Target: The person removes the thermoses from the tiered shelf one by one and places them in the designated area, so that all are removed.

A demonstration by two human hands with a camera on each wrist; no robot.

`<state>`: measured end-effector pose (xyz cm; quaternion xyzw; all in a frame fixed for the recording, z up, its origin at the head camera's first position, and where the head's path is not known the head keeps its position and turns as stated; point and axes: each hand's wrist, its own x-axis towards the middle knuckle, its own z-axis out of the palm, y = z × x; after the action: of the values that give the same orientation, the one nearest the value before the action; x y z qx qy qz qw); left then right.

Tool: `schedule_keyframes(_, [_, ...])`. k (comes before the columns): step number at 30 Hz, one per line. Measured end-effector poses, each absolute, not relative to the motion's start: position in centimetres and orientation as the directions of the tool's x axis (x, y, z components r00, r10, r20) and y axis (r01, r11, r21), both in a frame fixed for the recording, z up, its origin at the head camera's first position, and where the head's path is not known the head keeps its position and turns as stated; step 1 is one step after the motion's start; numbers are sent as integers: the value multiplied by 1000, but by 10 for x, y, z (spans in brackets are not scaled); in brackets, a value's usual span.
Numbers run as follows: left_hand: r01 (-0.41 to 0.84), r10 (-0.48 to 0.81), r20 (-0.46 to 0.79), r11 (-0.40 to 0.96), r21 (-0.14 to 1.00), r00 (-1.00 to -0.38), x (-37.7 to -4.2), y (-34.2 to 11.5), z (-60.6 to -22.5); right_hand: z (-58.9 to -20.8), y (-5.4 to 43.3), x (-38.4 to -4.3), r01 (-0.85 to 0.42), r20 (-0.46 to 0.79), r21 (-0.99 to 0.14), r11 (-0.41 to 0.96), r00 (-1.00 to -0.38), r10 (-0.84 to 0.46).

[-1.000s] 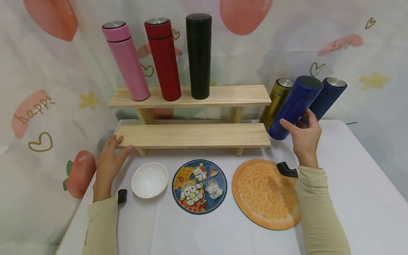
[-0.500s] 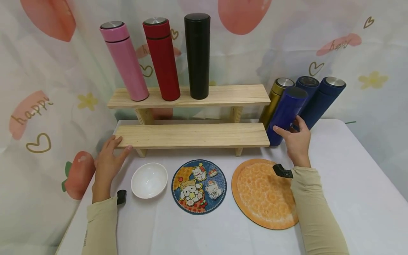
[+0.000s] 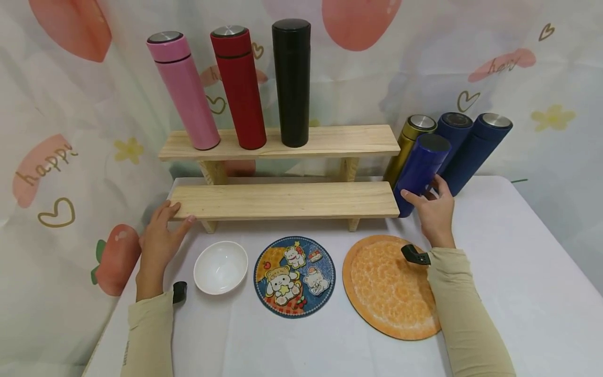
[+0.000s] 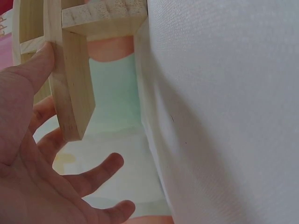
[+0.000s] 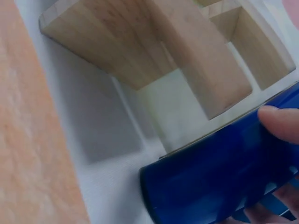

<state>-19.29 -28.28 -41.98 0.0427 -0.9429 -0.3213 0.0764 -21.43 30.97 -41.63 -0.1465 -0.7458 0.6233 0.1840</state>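
My right hand (image 3: 434, 212) grips a glossy blue thermos bottle (image 3: 419, 170), thumb on its near side and fingers round its right side. It stands at the right end of the lower wooden shelf (image 3: 282, 201); its base shows close over the white cloth in the right wrist view (image 5: 196, 186). Behind it are a gold thermos (image 3: 410, 141) and two navy thermoses (image 3: 480, 152), partly hidden. My left hand (image 3: 162, 238) holds the lower shelf's left end; in the left wrist view the thumb (image 4: 42, 63) lies on the plank's edge, two fingers reach behind it, and the other two stick out free.
On the upper shelf (image 3: 348, 141) stand pink (image 3: 190, 99), red (image 3: 242, 94) and black (image 3: 293, 89) thermoses. Before the rack lie a white bowl (image 3: 220, 268), a round cartoon mat (image 3: 294, 277) and a round orange mat (image 3: 393, 288). A patterned curtain hangs behind.
My right hand has brought the blue thermos down and toward me, to the left, uncovering a navy thermos behind it. My left hand stays on the shelf end.
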Motion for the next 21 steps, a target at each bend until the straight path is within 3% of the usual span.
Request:
schedule_keyframes(9, [-49, -142, 103, 785, 617, -984, -191, -284, -420, -421, 306, -217, -43, 119, -982, 183, -895, 429])
schedule_keyframes(21, [-62, -148, 88, 783, 618, -985, -195, -283, -421, -411, 297, -214, -149, 211, -975, 163, -846, 490])
